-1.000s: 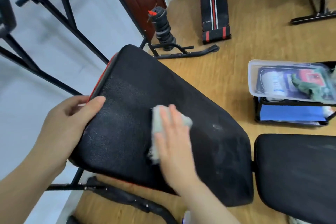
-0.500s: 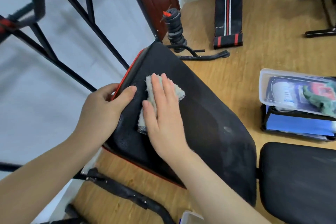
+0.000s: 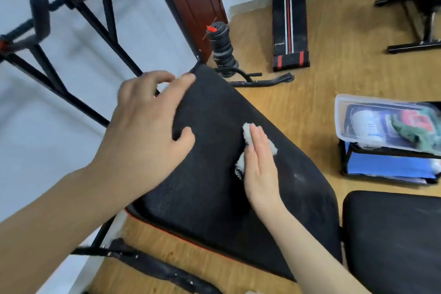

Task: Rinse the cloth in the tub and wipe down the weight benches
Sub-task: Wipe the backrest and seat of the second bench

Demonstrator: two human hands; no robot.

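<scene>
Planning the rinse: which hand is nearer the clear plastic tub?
Right. Right hand presses the grey cloth on the black pad, left of the tub; left hand rests farther left.

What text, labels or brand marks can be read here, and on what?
"XYW...": white brand mark on the striped sit-up board by the wall; its later letters are blurred.
Label on the white bottle seen through the clear tub: blue print, too small to read.
No other text shows.
</scene>
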